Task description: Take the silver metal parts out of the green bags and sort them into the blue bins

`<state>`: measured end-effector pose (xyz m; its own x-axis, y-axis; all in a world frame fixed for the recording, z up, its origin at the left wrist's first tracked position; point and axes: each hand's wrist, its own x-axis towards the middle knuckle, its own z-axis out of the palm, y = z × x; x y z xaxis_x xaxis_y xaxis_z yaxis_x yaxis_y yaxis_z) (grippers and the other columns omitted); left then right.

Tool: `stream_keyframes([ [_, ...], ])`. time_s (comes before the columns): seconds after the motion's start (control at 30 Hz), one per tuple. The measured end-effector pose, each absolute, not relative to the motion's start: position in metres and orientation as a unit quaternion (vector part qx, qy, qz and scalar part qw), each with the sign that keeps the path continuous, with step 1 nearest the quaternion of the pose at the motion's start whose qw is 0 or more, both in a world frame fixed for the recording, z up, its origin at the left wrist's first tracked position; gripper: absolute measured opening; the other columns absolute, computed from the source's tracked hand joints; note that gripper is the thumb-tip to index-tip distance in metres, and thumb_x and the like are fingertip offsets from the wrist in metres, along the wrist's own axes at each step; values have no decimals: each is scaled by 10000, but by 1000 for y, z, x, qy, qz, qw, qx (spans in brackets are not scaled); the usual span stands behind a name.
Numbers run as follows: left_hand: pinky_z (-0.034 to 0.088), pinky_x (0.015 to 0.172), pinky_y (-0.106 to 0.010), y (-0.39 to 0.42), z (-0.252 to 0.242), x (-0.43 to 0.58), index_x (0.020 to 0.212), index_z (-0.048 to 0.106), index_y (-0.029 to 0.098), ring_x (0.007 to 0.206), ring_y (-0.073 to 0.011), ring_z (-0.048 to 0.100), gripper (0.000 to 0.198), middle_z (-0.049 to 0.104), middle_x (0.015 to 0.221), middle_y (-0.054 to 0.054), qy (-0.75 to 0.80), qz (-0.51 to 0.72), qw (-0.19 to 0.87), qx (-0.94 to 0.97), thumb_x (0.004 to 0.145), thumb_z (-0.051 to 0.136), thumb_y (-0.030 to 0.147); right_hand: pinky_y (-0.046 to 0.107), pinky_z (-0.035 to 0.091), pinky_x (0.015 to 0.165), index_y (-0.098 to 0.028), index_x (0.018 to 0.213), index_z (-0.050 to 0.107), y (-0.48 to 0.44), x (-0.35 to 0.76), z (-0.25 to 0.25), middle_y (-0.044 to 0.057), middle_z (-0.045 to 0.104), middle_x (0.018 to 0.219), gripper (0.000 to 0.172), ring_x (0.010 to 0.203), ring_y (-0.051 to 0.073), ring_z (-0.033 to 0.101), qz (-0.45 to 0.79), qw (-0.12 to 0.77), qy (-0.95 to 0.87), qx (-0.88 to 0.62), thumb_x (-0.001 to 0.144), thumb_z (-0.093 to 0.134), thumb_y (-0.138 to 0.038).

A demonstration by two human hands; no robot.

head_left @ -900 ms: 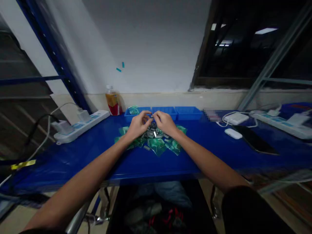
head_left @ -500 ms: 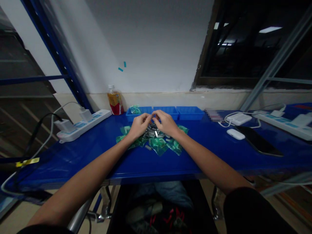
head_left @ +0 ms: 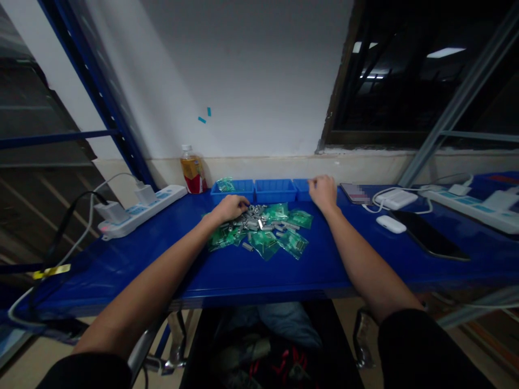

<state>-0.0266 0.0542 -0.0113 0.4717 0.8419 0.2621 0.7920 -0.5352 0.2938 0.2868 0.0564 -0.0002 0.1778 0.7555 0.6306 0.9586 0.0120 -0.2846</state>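
My left hand [head_left: 232,208] rests at the left side of a pile of small grey metal cylinders [head_left: 252,222]. Its fingers are bent together over the parts, and whatever they hold is hidden. Over the right compartment of the blue bins [head_left: 300,190] is my right hand [head_left: 324,192], its fingers curled downward; I cannot make out what is in them. Green plastic packets [head_left: 292,244] with small parts inside lie around and under the pile. Another green packet [head_left: 226,185] sits in the left blue bin [head_left: 239,198]. The middle blue bin [head_left: 275,199] stands between them.
A drink bottle [head_left: 192,170] stands left of the bins. Power strips lie at the left [head_left: 141,212] and right [head_left: 478,208]. Also on the right are a black phone [head_left: 430,235], a white earphone case [head_left: 391,223] and a white charger [head_left: 395,199] with cables.
My hands were together above the pile and have parted. The right hand has moved right to the right bin; the left has dropped slightly left onto the pile.
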Motion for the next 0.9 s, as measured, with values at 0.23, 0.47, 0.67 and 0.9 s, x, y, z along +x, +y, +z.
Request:
stream_keyframes([
  [0.23,442,655,-218,71,-14,-22,849,707,172,743,-162,645,191,712,816,-33,464,178,98,862,746,567,250,499,309,854,-136,950,697,61,304,-12,178,574,1088,357,1096,355,388,-113,291,-554,-772,897,439,-377],
  [0.47,443,623,-225,53,-12,-14,758,680,150,709,-170,639,162,702,769,-51,508,228,66,828,706,527,164,477,315,838,-172,900,713,60,297,-11,158,581,1086,359,1100,348,380,-83,299,-548,-777,887,432,-395],
  [0.67,453,667,-231,26,5,-16,792,618,128,718,-150,613,124,667,779,-54,484,374,110,783,744,548,219,440,325,838,-143,911,686,52,280,-5,165,608,1041,345,1050,319,433,-120,348,-582,-725,887,412,-351],
  [0.9,423,590,-229,20,11,-5,805,561,133,604,-106,529,239,585,682,-14,398,454,289,743,756,616,361,329,385,808,-171,1023,600,22,200,6,59,633,875,215,870,209,540,-66,383,-823,-413,839,535,-261],
])
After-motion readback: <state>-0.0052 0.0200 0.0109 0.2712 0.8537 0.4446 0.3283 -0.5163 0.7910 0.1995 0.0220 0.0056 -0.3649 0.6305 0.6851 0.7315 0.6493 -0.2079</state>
